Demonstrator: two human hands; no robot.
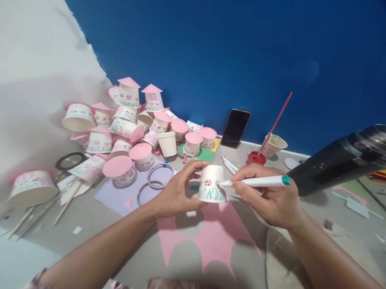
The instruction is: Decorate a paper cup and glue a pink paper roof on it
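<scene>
Upside down in the middle of the head view is a white paper cup (212, 178), drawn with green grass strokes near its rim and red flowers above. My left hand (180, 189) grips it from the left side between thumb and fingers. A white marker with a green end cap (262, 181) is pinched in my right hand (269, 200). Its tip meets the cup's right side beside a red flower. Below the cup lies a pink paper sheet (215, 240) with round pieces cut out.
Decorated cups with pink paper roofs (127, 93) pile up at the left, near a stack of plain cups (167, 143) and tape rolls (160, 176). A phone (235, 128) leans on the blue wall. Rightward stand a red pot (256, 158) with a stick and a dark bottle (334, 162).
</scene>
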